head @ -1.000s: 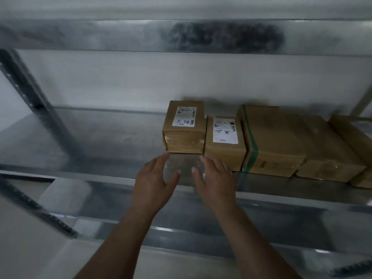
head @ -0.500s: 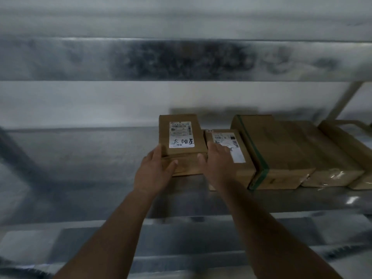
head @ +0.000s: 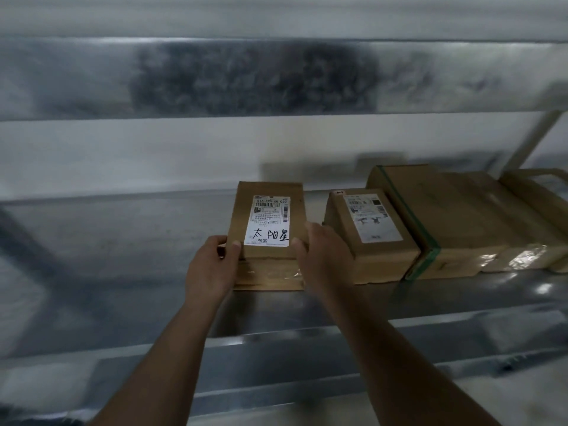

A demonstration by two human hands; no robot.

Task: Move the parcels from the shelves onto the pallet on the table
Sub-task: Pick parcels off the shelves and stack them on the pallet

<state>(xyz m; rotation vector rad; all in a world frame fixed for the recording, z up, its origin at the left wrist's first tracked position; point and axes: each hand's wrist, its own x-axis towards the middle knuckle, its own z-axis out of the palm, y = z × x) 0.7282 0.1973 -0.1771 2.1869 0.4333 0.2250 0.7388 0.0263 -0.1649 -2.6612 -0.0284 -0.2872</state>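
At centre frame the labelled parcel [head: 268,232] sits on the shelf [head: 123,241], its long axis running away from the viewer, clasped between left hand [head: 212,269] and right hand [head: 325,259], equally near.

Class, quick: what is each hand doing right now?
Left hand: grips the left side of the handwritten-label parcel.
Right hand: grips the same parcel's right side.

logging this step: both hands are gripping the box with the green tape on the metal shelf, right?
Not quite. In the head view the left hand and right hand grip the leftmost parcel with the handwritten label; the green-taped box sits untouched on the metal shelf.
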